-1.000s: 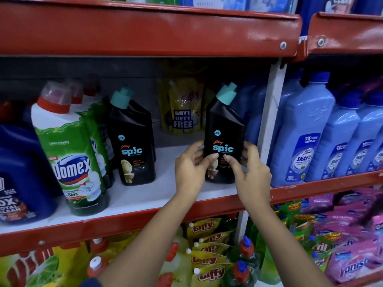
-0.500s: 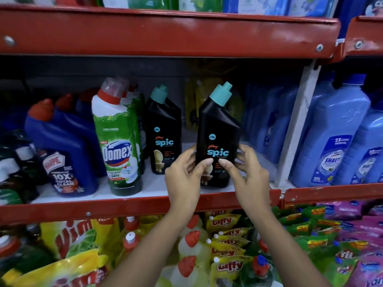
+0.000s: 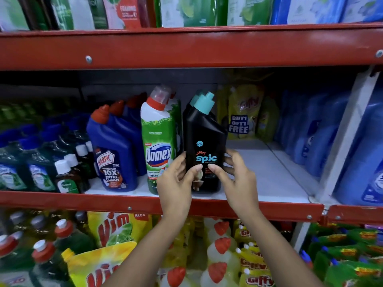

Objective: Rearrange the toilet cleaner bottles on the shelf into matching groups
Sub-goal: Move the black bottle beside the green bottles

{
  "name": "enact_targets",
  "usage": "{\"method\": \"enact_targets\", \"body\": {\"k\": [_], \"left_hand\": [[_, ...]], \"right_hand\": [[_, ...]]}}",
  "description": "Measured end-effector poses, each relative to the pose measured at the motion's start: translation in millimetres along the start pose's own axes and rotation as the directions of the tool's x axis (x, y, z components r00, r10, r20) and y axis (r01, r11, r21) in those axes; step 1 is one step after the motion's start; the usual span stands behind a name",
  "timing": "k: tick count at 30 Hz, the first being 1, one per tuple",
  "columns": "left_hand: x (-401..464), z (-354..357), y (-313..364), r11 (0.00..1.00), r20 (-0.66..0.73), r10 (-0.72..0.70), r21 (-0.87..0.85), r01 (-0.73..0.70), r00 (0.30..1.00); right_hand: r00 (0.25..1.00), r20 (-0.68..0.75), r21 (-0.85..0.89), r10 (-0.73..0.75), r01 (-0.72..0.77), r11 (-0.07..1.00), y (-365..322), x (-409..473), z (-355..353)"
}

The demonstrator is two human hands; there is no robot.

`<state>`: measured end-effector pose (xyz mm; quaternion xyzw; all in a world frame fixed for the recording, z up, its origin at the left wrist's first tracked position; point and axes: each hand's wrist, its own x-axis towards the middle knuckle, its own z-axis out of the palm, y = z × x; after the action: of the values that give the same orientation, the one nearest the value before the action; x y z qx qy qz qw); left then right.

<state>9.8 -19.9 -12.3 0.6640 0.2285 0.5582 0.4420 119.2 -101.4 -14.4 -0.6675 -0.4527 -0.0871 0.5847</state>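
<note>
Gripping a black Spic bottle [image 3: 204,146] with a teal cap, the left hand [image 3: 176,183] and right hand [image 3: 238,179] have fingers closed round its lower sides. It stands at the front of the white shelf [image 3: 269,179], just beside a green Domex bottle [image 3: 158,141]. Further left stands a blue Harpic bottle [image 3: 114,154] reading "10X TOTAL CLEAN"; a yellow "BUY1 GET1 FREE" pouch [image 3: 242,114] is behind.
</note>
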Motion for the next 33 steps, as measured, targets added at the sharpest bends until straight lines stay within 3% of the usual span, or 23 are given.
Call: {"method": "enact_targets", "body": {"k": [10,16,20,23,27,33], "left_hand": [[2,0,-9,1.000,-0.016,0.015,0.026,-0.014,1.000],[3,-4,-9,0.999,0.027,0.004,0.043,-0.005,1.000],[3,-9,-8,0.999,0.075,-0.002,0.040,-0.001,0.997],[6,-11,-11,0.998,0.128,-0.013,0.064,0.005,0.992],[11,-11,-14,0.997,0.186,-0.023,0.078,0.009,0.982],[14,-13,-15,0.993,0.158,-0.020,0.116,0.001,0.987]], "right_hand": [[0.999,0.025,0.012,0.046,-0.046,0.999,6,2,9],[0.995,0.067,-0.076,0.069,-0.064,0.995,0,9,-1],[1.000,0.016,0.009,-0.002,0.002,1.000,-29,29,-15],[0.994,0.086,0.008,-0.069,0.068,0.998,-49,56,-21],[0.974,0.222,-0.091,-0.052,0.073,0.993,-52,81,-15],[0.972,0.222,-0.107,-0.080,0.106,0.989,-50,80,-11]]}}
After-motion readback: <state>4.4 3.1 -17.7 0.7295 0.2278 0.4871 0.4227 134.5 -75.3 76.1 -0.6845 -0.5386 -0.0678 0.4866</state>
